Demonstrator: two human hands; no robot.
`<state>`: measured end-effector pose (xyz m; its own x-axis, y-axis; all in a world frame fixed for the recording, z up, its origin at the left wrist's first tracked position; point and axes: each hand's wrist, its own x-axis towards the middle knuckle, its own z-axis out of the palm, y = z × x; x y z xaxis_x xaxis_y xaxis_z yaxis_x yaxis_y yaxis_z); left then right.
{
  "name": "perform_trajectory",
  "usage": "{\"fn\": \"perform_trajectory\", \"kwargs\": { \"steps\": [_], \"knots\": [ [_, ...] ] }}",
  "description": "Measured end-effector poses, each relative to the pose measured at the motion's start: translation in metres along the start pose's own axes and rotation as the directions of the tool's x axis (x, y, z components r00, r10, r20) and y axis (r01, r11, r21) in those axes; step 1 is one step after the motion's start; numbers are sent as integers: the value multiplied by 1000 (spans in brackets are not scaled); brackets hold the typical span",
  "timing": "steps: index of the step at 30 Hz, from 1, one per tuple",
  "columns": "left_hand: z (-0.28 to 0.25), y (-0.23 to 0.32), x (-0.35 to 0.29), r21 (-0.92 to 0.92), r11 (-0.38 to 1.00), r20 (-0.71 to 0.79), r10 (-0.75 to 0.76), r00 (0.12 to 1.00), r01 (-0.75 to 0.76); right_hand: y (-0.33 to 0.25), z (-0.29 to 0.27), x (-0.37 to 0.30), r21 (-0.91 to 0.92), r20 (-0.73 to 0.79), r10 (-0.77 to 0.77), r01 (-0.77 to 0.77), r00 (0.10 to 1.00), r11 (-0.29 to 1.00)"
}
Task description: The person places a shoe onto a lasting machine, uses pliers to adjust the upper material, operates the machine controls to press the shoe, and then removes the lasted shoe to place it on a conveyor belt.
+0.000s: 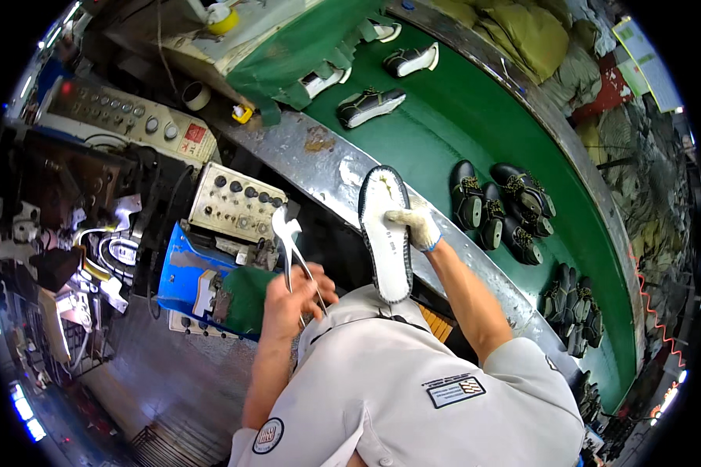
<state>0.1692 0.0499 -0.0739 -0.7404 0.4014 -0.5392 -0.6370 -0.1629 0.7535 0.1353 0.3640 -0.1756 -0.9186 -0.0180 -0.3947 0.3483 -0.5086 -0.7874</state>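
My left hand [296, 297] is bare and closed round the handles of steel pincers [287, 230], whose broad shiny head points away from me. On my right hand [417, 224] is a pale work glove. It grips a shoe [386, 257] by its side, with the thumb lying across the white underside. That underside faces up toward me, ringed by a black, ridged edge. The shoe is held upright in front of my waist, its lower end near my belt. The pincers' head is to the left of the shoe, apart from it. My right fingers behind the shoe are hidden.
A green conveyor belt [428, 124] with a metal edge [331, 167] curves past on the right. Several black shoes [491, 218] stand on it; others with white undersides [372, 107] lie farther off. At left are a control box [237, 204], a blue machine part [187, 268] and a knobbed panel [125, 117].
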Motion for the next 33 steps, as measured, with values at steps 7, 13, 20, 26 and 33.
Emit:
{"fn": "perform_trajectory", "kwargs": {
  "steps": [7, 13, 20, 26, 33],
  "knots": [
    [-49, 83, -21, 889, 239, 156, 641, 751, -389, -41, 150, -43, -453, -16, -335, 292, 942, 843],
    [-89, 112, -41, 943, -202, 325, 727, 605, -265, -38, 224, -47, -696, 118, -420, 377, 900, 612],
    [-130, 97, -53, 979, -204, 183, 822, 540, -21, -30, 267, -29, -742, 253, -298, 382, 920, 551],
    [-155, 107, -68, 966, -238, 143, 817, 559, 101, -47, 281, 11, -768, 443, -100, 435, 891, 471],
    [-152, 125, -73, 946, -296, 158, 780, 606, 134, -67, 278, 38, -714, 543, 68, 417, 837, 563]
  ]
}}
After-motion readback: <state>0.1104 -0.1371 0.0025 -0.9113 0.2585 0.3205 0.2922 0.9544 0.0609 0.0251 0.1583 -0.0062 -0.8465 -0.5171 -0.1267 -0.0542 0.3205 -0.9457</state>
